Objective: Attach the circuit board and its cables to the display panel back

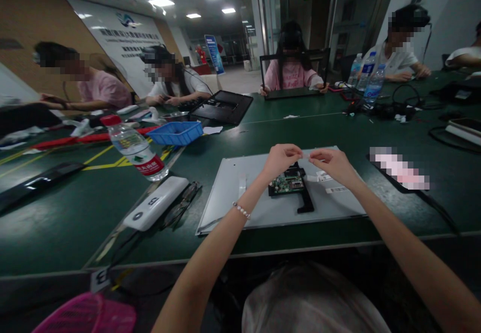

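My left hand [281, 159] and my right hand [331, 163] are raised over the far half of a flat grey display panel [229, 192]. Their fingertips pinch a small whitish strip [306, 156] between them; it is too small to identify further. Below my left hand, a green circuit board [287, 184] lies on the panel, next to a black bracket [306, 203]. White labels [335, 189] are stuck to the panel below my right hand. A strip of clear tape [242, 185] shows on its left part.
Left of the panel are glasses [182, 205], a white power bank [157, 203], a tilted water bottle [137, 152] and a blue tray [176, 133]. A phone [398, 170] with a cable lies right. Across the table a person holds a black frame [295, 94]; other people sit nearby.
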`<state>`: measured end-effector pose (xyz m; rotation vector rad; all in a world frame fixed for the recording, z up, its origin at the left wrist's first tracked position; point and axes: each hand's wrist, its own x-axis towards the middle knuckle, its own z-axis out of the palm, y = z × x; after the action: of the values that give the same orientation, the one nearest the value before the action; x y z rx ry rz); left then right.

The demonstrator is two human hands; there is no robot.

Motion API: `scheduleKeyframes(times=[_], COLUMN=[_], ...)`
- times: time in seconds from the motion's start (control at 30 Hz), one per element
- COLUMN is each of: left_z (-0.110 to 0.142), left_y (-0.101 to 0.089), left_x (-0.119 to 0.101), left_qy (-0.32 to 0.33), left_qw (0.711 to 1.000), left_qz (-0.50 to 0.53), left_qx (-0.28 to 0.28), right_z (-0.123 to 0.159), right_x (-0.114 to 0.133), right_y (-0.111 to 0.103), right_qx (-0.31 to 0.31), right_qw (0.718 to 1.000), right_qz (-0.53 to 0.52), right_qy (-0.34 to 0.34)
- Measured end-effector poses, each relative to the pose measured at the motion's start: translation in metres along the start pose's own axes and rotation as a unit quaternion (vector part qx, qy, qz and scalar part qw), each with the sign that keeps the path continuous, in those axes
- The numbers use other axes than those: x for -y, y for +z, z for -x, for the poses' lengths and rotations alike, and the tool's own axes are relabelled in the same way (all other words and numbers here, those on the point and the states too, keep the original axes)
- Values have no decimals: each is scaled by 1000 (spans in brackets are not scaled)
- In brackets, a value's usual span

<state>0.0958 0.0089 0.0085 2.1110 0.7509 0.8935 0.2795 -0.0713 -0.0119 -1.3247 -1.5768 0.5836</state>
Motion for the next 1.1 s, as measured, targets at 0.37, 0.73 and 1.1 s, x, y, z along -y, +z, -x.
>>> scheduleKeyframes(times=[0.37,0.73,1.1], left_z=[37,79,81], left_y=[-29,-51,-48], left_x=[-10,22,33], left_qy=[41,-46,-53], left_qw=[941,945,957], left_qz=[-328,-287,-245], left_qx=[74,152,145], right_z=[3,-40,-48], right_x=[4,29,18], right_y=[6,37,83], right_qx=[-12,75,175], right_qw=[990,944,917], right_qz=[121,294,326], right_qy=[-68,-131,-153])
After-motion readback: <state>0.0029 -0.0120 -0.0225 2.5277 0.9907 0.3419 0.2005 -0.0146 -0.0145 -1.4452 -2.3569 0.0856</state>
